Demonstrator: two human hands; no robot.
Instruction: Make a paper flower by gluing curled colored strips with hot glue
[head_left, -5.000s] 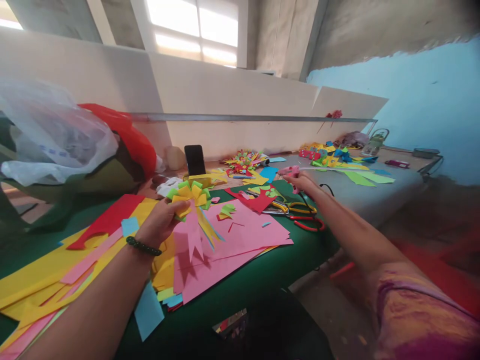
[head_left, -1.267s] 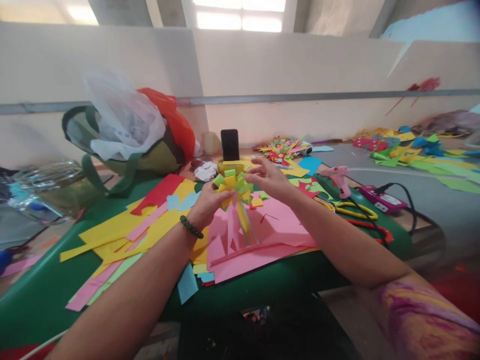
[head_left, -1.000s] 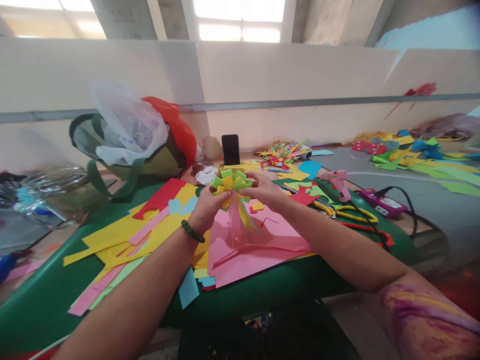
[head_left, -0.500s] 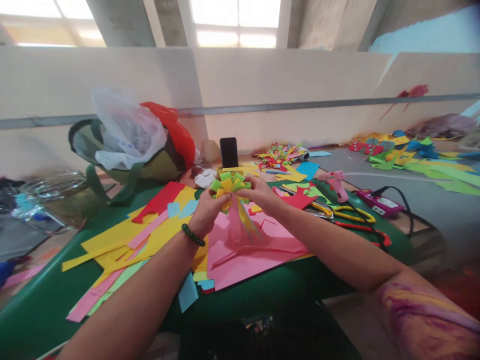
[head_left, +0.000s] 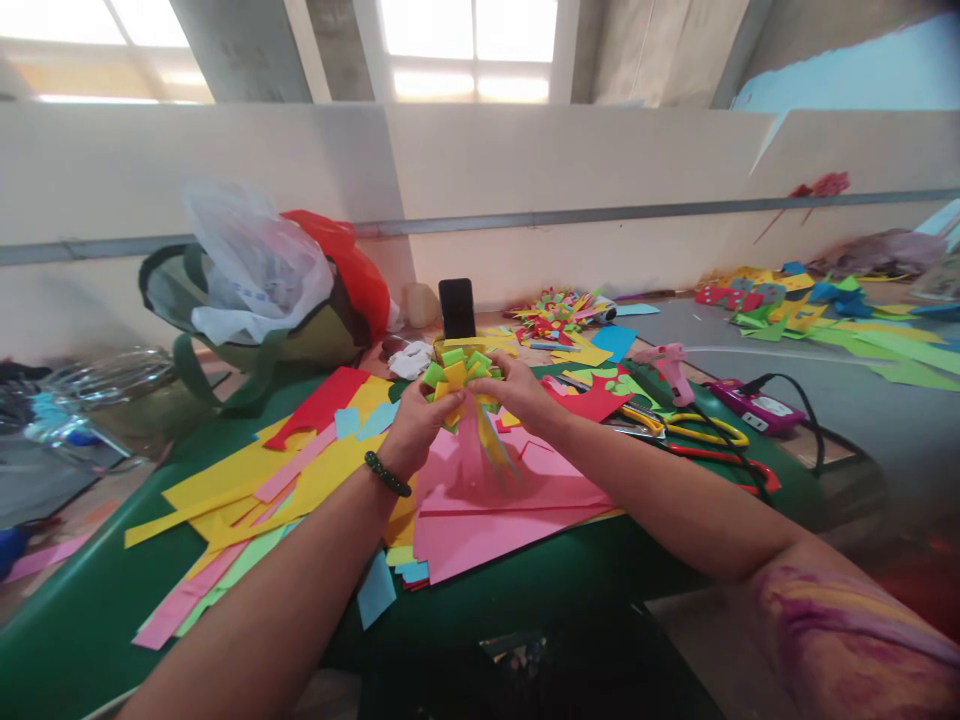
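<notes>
Between my two hands is a yellow and green looped flower (head_left: 456, 374) that looks like felt or paper. My left hand (head_left: 418, 425) wears a dark green beaded bracelet and pinches the flower's left side, thumb in front. From the right, my right hand (head_left: 523, 392) grips the other side, its thumb near the flower's middle. Pink and yellow strips (head_left: 480, 440) hang down below the flower. Under them lie pink sheets (head_left: 480, 545) on the green work surface (head_left: 592, 575). Most of my fingertips are hidden behind the loops.
Behind the flower stands a phone (head_left: 457, 308). To the right lie a pink glue gun (head_left: 673, 375), yellow-handled scissors (head_left: 705, 430) and a purple power strip (head_left: 756, 407). Yellow sheets (head_left: 225, 480) spread on the left, below a green bag (head_left: 300, 335). A multicoloured fringed piece (head_left: 559, 312) sits farther back.
Both hands keep their hold on the flower with hardly any movement. A pink strip end that stuck up over the pink sheets now lies flatter. The view has tilted slightly.
</notes>
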